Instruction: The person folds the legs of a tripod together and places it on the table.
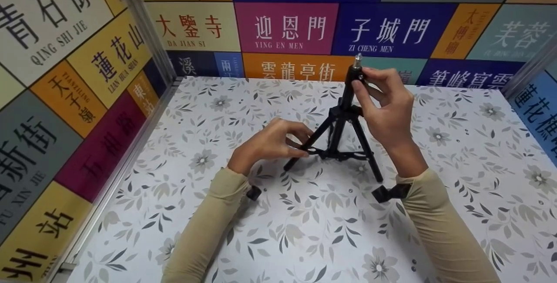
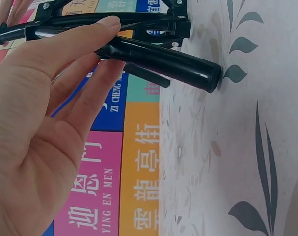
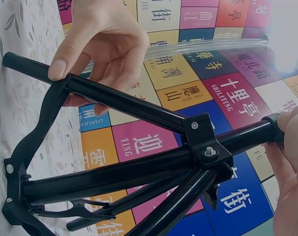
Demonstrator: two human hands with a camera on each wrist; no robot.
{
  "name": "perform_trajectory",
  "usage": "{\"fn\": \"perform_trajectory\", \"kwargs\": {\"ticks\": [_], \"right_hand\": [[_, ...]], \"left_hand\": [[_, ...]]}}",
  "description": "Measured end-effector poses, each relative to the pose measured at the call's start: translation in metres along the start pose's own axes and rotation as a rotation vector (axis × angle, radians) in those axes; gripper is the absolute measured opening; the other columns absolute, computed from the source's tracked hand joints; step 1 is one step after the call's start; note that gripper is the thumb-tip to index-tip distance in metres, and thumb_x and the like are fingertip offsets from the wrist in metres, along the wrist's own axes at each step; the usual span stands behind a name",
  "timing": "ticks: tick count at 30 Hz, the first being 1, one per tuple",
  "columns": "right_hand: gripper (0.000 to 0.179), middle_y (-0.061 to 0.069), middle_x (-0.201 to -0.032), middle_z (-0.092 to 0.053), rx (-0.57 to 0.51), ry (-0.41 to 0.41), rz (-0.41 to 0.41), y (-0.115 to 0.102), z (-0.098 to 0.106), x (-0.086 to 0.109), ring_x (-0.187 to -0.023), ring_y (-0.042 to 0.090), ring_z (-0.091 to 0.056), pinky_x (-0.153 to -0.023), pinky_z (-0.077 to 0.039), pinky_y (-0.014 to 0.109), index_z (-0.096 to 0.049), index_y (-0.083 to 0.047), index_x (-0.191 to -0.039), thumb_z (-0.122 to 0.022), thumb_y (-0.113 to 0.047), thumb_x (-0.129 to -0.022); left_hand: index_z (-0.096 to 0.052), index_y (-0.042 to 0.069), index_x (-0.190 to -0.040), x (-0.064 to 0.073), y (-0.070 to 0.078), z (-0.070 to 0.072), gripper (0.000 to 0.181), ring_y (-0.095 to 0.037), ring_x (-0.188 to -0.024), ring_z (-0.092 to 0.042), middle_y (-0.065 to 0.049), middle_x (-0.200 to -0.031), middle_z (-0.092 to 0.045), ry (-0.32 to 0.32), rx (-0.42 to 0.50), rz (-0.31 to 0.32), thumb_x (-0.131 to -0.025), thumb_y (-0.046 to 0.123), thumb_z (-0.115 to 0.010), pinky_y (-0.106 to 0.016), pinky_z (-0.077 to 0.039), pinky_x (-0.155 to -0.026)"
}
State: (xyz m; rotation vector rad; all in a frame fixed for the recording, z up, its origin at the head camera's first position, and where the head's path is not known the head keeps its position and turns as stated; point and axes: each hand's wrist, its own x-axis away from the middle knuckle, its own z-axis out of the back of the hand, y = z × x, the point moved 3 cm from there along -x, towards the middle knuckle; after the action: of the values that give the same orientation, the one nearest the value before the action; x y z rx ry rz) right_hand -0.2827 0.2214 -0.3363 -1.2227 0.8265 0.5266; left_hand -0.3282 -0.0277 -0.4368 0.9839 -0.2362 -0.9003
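Observation:
A small black tripod point(image 1: 334, 137) stands with its legs spread on a patterned tabletop. My left hand point(image 1: 273, 143) pinches one tripod leg point(image 2: 163, 61) near its lower part, thumb on one side and fingertips on the other. Up at the top, my right hand point(image 1: 387, 104) grips the centre column point(image 1: 348, 89) between thumb and fingers, just below the silver screw tip point(image 1: 358, 60). Flat black braces point(image 3: 45, 115) join the legs to the lower hub point(image 3: 11, 189). In the right wrist view the collar point(image 3: 207, 147) with its bolts shows clearly.
White tabletop point(image 1: 287, 235) with grey leaves and flowers lies under the tripod. Panels of coloured street-name signs point(image 1: 287, 28) rise behind it and at both sides. A metal frame edge point(image 1: 117, 161) runs along the left. Black wrist straps point(image 1: 391, 192) sit at the cuffs.

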Motion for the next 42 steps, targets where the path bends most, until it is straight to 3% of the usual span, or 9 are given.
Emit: {"fn": "perform_trajectory", "kwargs": {"ticks": [4,13,21,30,42], "right_hand": [[0.027,0.017,-0.131,-0.071,0.013,-0.011,-0.002,0.0008,0.0005,-0.0005,-0.127,0.021,-0.074,-0.104,-0.065,0.032,-0.066,0.009,-0.123,-0.075,0.004,-0.099],[0.027,0.015,-0.132,-0.072,0.014,-0.022,-0.016,0.0029,0.0009,-0.0016,-0.123,0.018,-0.076,-0.103,-0.065,0.031,-0.065,0.009,-0.123,-0.075,0.003,-0.099],[0.027,0.015,-0.132,-0.071,0.01,-0.02,-0.022,0.0026,0.0012,-0.0012,-0.124,0.019,-0.075,-0.103,-0.065,0.031,-0.064,0.008,-0.124,-0.075,0.002,-0.1],[0.027,0.015,-0.133,-0.07,0.008,-0.026,-0.018,0.0028,0.002,0.0,-0.126,0.02,-0.074,-0.104,-0.065,0.032,-0.064,0.008,-0.124,-0.074,0.003,-0.1],[0.027,0.015,-0.133,-0.07,0.011,-0.032,-0.014,0.0024,0.002,-0.0001,-0.126,0.02,-0.074,-0.103,-0.066,0.031,-0.064,0.007,-0.125,-0.074,0.003,-0.1]], "left_hand": [[-0.078,0.01,-0.127,-0.0006,0.0005,0.0007,0.044,-0.02,-0.105,-0.08,-0.003,-0.108,-0.083,0.021,-0.038,-0.022,-0.086,0.008,-0.093,-0.027,-0.069,-0.089],[-0.08,0.015,-0.123,-0.0023,0.0018,0.0022,0.042,-0.006,-0.099,-0.078,0.003,-0.107,-0.084,0.063,-0.176,-0.073,-0.084,0.018,-0.095,-0.035,-0.066,-0.101],[-0.08,0.014,-0.123,-0.0031,0.0022,0.0013,0.042,-0.017,-0.102,-0.08,0.002,-0.108,-0.084,0.076,-0.175,-0.092,-0.084,0.018,-0.095,-0.047,-0.064,-0.106],[-0.08,0.017,-0.123,-0.0045,0.0031,0.0009,0.04,-0.009,-0.102,-0.079,0.006,-0.108,-0.084,0.085,-0.203,-0.091,-0.086,0.023,-0.095,-0.039,-0.063,-0.106],[-0.08,0.016,-0.125,-0.0039,0.003,-0.0007,0.04,-0.012,-0.105,-0.079,0.004,-0.112,-0.084,0.113,-0.191,-0.113,-0.088,0.019,-0.093,-0.025,-0.061,-0.105]]}}
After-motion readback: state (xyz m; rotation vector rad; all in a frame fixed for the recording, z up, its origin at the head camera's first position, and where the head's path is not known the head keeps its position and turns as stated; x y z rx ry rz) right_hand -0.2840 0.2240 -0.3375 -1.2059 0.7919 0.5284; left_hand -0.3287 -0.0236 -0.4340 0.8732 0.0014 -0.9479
